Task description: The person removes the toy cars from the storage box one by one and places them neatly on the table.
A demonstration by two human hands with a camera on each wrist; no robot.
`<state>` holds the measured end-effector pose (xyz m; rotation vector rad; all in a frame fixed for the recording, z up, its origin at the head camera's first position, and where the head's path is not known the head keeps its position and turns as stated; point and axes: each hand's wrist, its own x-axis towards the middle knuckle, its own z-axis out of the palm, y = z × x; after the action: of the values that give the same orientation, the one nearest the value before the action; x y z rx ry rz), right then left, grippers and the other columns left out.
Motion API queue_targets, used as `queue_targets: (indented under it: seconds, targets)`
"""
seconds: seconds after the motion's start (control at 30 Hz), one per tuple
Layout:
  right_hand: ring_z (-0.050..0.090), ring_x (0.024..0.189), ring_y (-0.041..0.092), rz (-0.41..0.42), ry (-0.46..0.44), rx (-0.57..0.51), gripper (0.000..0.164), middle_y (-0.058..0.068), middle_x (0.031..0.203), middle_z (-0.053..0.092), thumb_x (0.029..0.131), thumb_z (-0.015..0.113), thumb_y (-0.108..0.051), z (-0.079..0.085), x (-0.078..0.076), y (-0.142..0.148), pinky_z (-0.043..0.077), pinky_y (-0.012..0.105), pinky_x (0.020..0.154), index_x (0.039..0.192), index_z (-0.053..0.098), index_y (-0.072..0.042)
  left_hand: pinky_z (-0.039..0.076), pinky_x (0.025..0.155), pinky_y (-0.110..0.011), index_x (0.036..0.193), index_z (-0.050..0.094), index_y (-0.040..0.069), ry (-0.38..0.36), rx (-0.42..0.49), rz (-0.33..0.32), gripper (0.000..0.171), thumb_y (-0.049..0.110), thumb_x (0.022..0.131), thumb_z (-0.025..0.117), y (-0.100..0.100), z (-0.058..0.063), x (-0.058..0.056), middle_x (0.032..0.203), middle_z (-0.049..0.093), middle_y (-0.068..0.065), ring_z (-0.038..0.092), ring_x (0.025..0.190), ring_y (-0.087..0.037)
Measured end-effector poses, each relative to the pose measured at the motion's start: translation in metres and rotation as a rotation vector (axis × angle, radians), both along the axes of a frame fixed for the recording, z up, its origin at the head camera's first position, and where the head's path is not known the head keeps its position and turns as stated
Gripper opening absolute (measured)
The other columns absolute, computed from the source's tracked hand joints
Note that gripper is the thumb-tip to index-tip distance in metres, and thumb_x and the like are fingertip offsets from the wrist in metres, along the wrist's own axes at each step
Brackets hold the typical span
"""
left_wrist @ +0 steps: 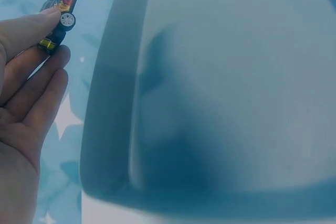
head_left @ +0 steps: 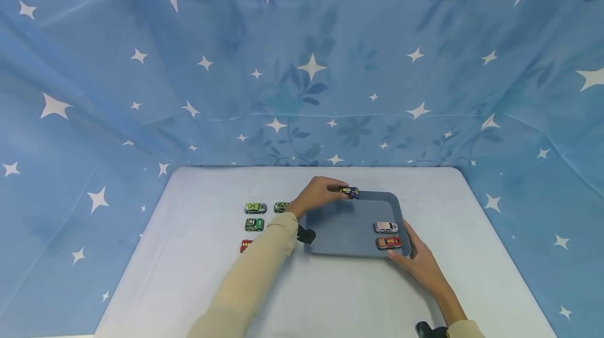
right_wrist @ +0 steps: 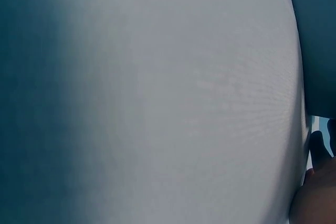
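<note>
My left hand [head_left: 321, 194] pinches a dark toy car [head_left: 349, 192] with yellow markings above the far rim of the grey tray [head_left: 344, 253]. In the left wrist view the same car [left_wrist: 64, 11] is tipped on end between thumb and fingertips, white wheels showing. At the tray's near right corner my right hand [head_left: 422, 264] grips the edge, thumb at the front and fingers along the side. Inside the tray, on the right, lie a white toy car [head_left: 386, 227] and a red-orange toy car [head_left: 389, 243]. Only part of the right hand [right_wrist: 317, 192] appears in the right wrist view.
Left of the tray, on the white table [head_left: 189, 254], stand a yellow-green car [head_left: 256, 208], a green car [head_left: 255, 224], another greenish car [head_left: 281, 207] and a red car [head_left: 245, 245]. My left sleeve partly covers the red one. A blue star-patterned cloth [head_left: 302, 91] hangs behind.
</note>
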<state>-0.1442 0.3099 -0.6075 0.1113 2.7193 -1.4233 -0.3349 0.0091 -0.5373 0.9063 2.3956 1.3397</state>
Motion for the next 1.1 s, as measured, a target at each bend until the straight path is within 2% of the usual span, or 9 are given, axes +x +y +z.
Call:
queue_targets:
  seconds: [0.13, 0.43, 0.77, 1.1]
  targets:
    - [0.016, 0.156, 0.058, 0.005, 0.005, 0.003, 0.106, 0.026, 0.174, 0.018, 0.097, 0.079, -0.039, 0.0, 0.0, 0.001, 0.018, 0.08, 0.117, 0.175, 0.01, -0.018, 0.058, 0.089, -0.031, 0.134, 0.078, 0.015, -0.027, -0.007, 0.019, 0.035, 0.027, 0.101, 0.079, -0.012, 0.002, -0.002, 0.122, 0.078, 0.001, 0.071, 0.109, -0.009]
    - [0.017, 0.155, 0.059, 0.009, 0.005, 0.004, 0.105, 0.027, 0.174, 0.019, 0.097, 0.079, -0.038, 0.0, 0.0, 0.001, 0.018, 0.081, 0.116, 0.175, 0.011, -0.016, 0.058, 0.098, -0.039, 0.136, 0.076, 0.016, -0.034, -0.035, 0.048, 0.035, 0.027, 0.103, 0.076, -0.048, 0.007, -0.005, 0.127, 0.076, 0.0, 0.07, 0.116, -0.014]
    - [0.016, 0.155, 0.059, -0.001, -0.012, 0.017, 0.106, 0.027, 0.174, 0.018, 0.097, 0.079, -0.04, 0.004, 0.0, 0.0, 0.017, 0.082, 0.116, 0.175, 0.01, -0.018, 0.057, 0.102, -0.041, 0.137, 0.075, 0.01, -0.019, -0.048, 0.071, 0.035, 0.021, 0.103, 0.075, -0.093, 0.015, -0.009, 0.13, 0.075, -0.006, 0.07, 0.12, -0.021]
    - [0.015, 0.156, 0.059, -0.01, -0.027, 0.008, 0.106, 0.026, 0.175, 0.017, 0.097, 0.078, -0.041, 0.002, 0.001, 0.0, 0.017, 0.082, 0.116, 0.175, 0.009, -0.02, 0.055, 0.106, -0.046, 0.137, 0.074, 0.007, -0.039, -0.075, 0.147, 0.036, 0.019, 0.103, 0.075, -0.138, 0.013, -0.012, 0.134, 0.073, -0.009, 0.068, 0.125, -0.027]
